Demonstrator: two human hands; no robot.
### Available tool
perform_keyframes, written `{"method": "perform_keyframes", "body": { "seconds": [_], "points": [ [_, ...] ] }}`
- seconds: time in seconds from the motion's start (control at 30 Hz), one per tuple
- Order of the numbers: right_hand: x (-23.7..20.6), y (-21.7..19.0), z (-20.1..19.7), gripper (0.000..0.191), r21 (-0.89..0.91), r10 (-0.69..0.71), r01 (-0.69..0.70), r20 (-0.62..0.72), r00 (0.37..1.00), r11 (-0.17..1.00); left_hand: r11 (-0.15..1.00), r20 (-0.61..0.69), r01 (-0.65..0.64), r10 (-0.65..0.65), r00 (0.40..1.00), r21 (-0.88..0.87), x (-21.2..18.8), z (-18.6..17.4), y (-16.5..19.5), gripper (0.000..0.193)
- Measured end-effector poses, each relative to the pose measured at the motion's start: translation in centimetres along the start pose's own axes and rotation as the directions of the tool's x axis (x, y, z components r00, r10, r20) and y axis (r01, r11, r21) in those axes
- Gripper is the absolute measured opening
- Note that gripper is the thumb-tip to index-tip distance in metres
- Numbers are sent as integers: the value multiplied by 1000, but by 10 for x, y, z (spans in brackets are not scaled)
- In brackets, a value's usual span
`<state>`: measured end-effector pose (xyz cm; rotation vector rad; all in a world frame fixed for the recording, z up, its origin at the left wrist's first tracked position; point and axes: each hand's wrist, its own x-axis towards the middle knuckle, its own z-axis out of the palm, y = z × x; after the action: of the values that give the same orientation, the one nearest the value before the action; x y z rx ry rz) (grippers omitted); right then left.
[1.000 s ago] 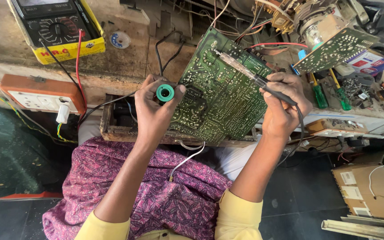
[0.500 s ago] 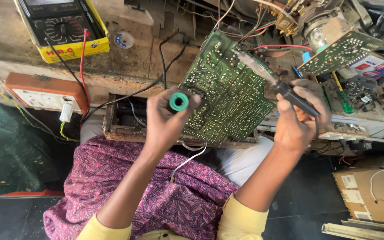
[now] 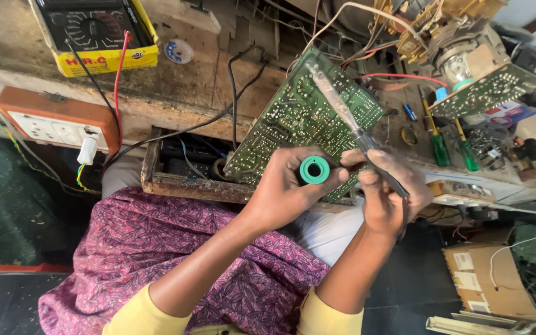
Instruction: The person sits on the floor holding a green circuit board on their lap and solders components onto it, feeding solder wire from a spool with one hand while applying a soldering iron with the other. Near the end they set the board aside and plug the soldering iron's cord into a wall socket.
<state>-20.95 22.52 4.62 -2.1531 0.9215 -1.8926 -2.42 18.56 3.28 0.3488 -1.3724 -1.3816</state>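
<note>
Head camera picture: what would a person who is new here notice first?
First, the large green circuit board tilted at the centre, with the two hands just below it. The left hand grips a green spool, and the right hand holds a soldering iron whose tip lies over the board. At the top left, a yellow multimeter stands out, with red and black leads.

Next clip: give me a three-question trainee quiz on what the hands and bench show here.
1. True or false: the left hand holds a green spool.
2. What does the right hand grip? A) green-handled screwdriver B) soldering iron C) multimeter probe
3. Which thing lies under the iron's tip?

Key
1. True.
2. B; the green-handled screwdrivers lie on the bench, and the yellow multimeter sits far left.
3. The green circuit board, tilted up with its solder side facing the camera.
</note>
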Motion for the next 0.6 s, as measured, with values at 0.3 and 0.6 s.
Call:
{"method": "perform_keyframes", "body": {
  "seconds": [0.3,0.6],
  "points": [
    [4,16,13,32,85,-29,35,-68,997,996,932,60,139,-126,990,-336,7,-3,-13,19],
    [11,33,14,22,-190,-39,2,-191,981,982,982,-53,-80,72,996,-171,24,-23,-9,36]
  ]
}}
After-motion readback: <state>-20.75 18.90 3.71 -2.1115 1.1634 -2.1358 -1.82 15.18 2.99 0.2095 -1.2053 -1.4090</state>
